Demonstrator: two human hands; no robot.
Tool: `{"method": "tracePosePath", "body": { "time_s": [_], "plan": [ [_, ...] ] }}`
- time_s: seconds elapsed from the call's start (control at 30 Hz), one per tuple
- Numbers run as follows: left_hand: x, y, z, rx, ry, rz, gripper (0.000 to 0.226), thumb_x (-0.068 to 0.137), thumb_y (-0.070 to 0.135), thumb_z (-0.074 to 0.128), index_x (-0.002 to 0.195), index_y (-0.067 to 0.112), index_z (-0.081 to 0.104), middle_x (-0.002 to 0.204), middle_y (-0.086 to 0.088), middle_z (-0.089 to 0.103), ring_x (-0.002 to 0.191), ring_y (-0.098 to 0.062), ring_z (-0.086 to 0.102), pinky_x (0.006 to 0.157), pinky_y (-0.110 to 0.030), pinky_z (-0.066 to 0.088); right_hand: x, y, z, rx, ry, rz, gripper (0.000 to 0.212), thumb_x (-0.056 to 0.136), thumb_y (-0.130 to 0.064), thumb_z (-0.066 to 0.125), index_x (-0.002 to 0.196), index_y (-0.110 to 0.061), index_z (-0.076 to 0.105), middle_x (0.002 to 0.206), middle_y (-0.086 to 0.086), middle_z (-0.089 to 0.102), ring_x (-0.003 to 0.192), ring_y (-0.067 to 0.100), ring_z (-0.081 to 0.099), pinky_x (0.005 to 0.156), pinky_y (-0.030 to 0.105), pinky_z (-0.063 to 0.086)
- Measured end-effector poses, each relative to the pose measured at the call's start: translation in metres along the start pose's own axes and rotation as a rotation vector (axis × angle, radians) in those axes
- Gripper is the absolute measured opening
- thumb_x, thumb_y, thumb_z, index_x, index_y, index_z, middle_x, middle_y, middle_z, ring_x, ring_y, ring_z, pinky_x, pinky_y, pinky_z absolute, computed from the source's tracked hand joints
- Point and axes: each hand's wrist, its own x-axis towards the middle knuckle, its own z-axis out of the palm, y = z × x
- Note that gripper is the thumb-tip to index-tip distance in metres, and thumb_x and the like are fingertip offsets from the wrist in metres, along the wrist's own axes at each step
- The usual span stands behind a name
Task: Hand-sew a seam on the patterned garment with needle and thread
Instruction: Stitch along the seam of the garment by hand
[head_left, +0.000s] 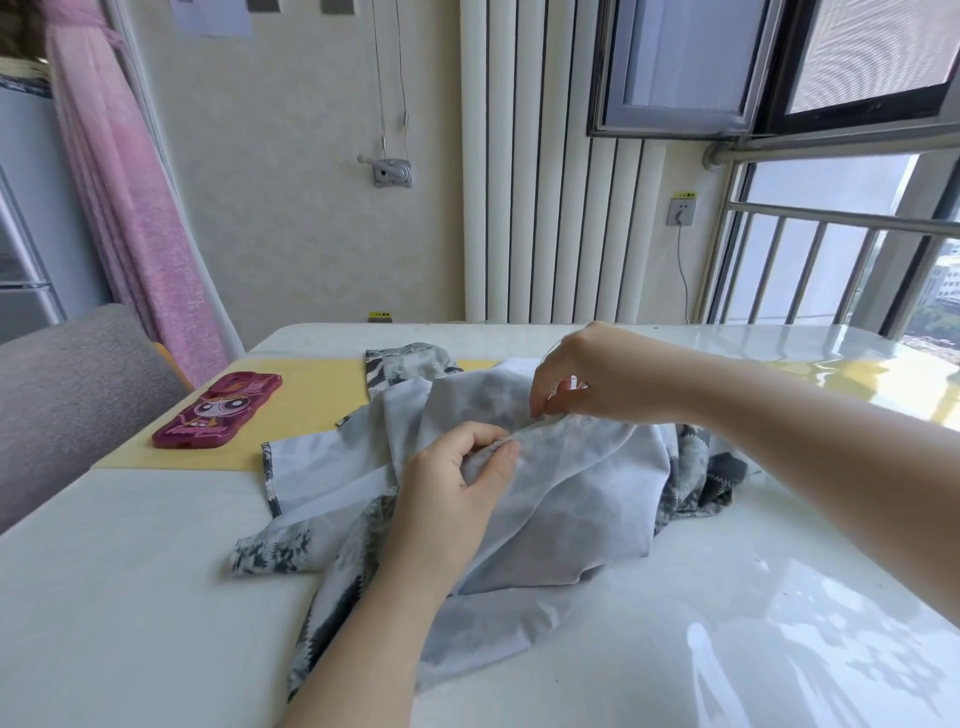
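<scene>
Just beyond the left hand (457, 470)'s grip, garment (582, 499) fold meets right hand (582, 379).

Matt cloth garment (571, 483) — glossy table (779, 623)

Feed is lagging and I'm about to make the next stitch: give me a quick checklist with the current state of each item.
1. Left hand pinches the garment at its fold: ok.
2. Right hand has its fingertips at the fold's edge: ok.
3. Needle in the right fingers: cannot tell, too small to see.
4. Thread free of knots: cannot tell, too fine to see.
5. Garment rests on the table: ok.
6. Phone lies apart from the garment, off to the left: ok.
</scene>
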Motion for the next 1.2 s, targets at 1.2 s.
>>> {"method": "tracePosePath", "body": {
  "time_s": [1.2],
  "plan": [
    [0.001, 0.005, -0.001, -0.052, -0.015, -0.009, 0.017, 0.089, 0.015, 0.064, 0.079, 0.029, 0.064, 0.071, 0.028, 0.066, 0.073, 0.011, 0.059, 0.066, -0.004, 0.039, 0.004, -0.02, 0.016, 0.5, 0.122, 0.197, 0.017, 0.074, -0.009, 0.075, 0.074, -0.024, 0.066, 0.081, -0.007, 0.072, 0.066, 0.004, 0.066, 0.079, 0.03, 0.057]
  ]
}}
